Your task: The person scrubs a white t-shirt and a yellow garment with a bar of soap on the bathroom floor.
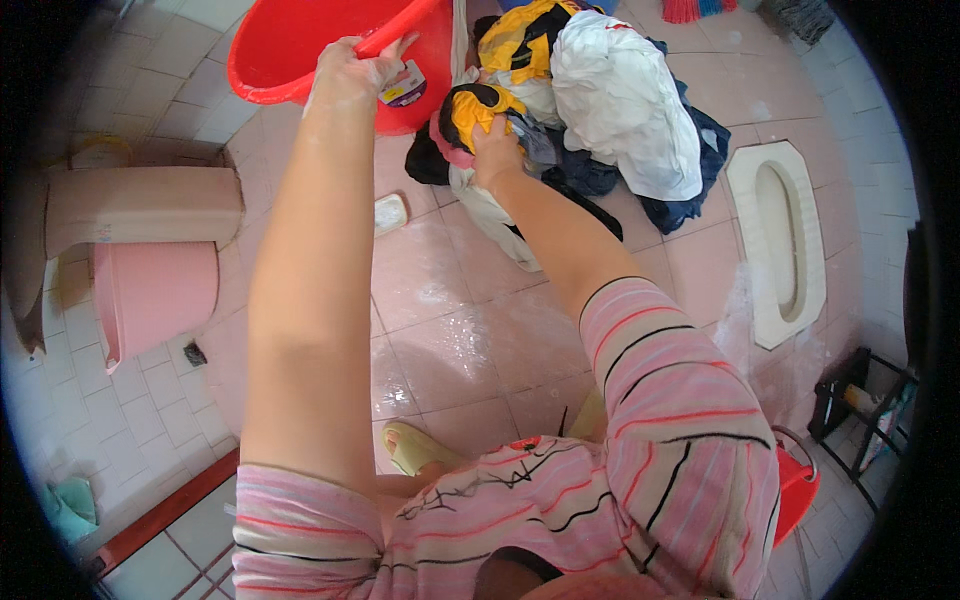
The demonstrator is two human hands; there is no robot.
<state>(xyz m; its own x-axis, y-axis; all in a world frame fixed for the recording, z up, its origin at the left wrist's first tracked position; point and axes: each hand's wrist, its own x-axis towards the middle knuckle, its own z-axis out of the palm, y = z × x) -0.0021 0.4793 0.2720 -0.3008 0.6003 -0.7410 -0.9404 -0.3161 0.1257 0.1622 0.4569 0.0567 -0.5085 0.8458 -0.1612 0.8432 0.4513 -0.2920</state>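
Observation:
My left hand (358, 69) grips the rim of a large red plastic basin (416, 82), which bears a label on its outer wall. The basin looks tilted; only part of its inside shows. With my right hand (496, 154) I hold a yellow and black garment (472, 112) at the near edge of a clothes heap on the pink tiles. White clothing (622, 97) lies on dark blue fabric (682, 202) at the heap's right, and another yellow and black piece (525, 37) is behind. A pale cloth (491, 225) spreads on the floor below my right hand.
A squat toilet (780, 240) is set in the floor at right. A soap dish (390, 214) rests between my arms on wet, sudsy tiles (435, 300). At left are a pedestal (142, 202) and a pink bin (157, 292). A black rack (862, 420) and red bucket (796, 487) stand lower right.

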